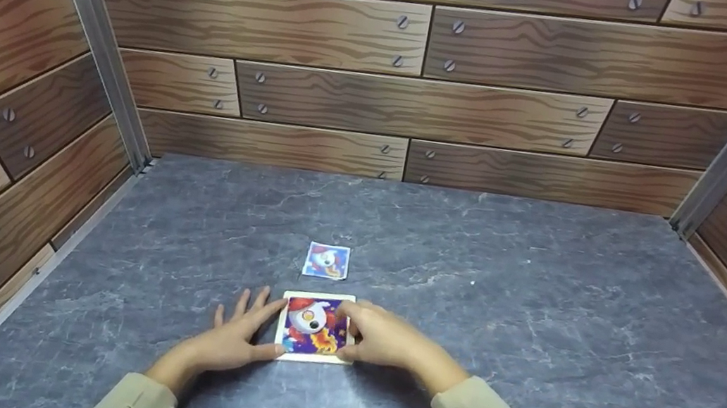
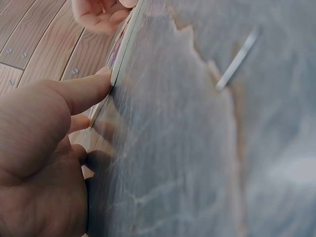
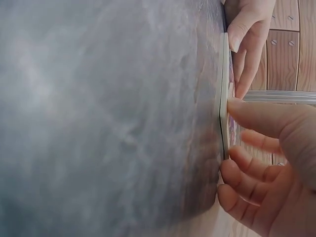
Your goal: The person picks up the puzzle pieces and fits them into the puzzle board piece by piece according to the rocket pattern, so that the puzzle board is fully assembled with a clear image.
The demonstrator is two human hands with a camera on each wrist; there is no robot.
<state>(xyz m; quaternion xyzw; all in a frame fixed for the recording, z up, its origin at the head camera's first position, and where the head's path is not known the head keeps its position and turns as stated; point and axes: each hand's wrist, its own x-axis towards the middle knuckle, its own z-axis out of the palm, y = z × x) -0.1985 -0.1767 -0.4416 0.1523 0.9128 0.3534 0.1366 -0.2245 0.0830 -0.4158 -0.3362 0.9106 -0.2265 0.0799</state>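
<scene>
A square white-framed picture board lies on the table with a cartoon of a white-faced figure in red on purple. My left hand is at its left edge, fingers spread, thumb and index fingertip touching the frame. The right hand is at the right side, bent index finger over the picture and thumb near the lower right corner. In the right wrist view its thumb meets the pale rim, and the other fingers curl beside it. I cannot tell whether this hand pinches anything.
A small card with a similar picture lies just beyond the board. Grey marbled tabletop extends around both. Wood-patterned panels stand at the back and sides, with metal posts at the corners.
</scene>
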